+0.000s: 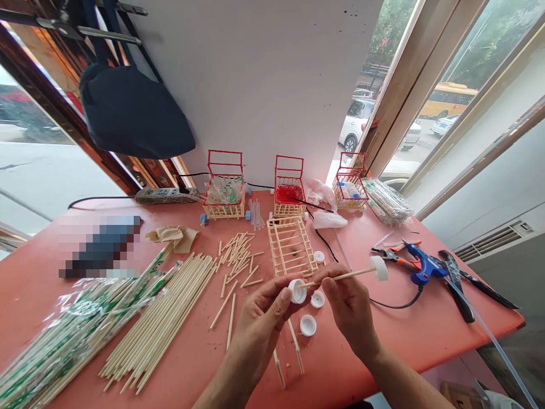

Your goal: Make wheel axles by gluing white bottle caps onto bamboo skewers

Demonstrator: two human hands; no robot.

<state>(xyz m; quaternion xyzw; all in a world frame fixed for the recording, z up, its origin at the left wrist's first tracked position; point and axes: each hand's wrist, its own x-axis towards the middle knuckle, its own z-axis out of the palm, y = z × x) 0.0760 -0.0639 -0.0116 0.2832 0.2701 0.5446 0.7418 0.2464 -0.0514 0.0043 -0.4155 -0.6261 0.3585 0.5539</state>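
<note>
Pinching a white cap (298,291), the left hand (272,309) turns its hollow side to a thin stick (353,274). The right hand (351,309) has a snug grip on that stick, and the tip looks to be inside the cap; I cannot tell how deep. A second white cap (380,268) sits on the other end. It seems best to keep the stick straight and push gently. Both hands are above the tabletop (426,341). Loose caps (308,325) and a wooden frame (283,244) are close by, so low wrists could bump them. There is more room rightward, before the blue glue gun (426,264) and its cord (395,307). The near edge passes under the right arm.
</note>
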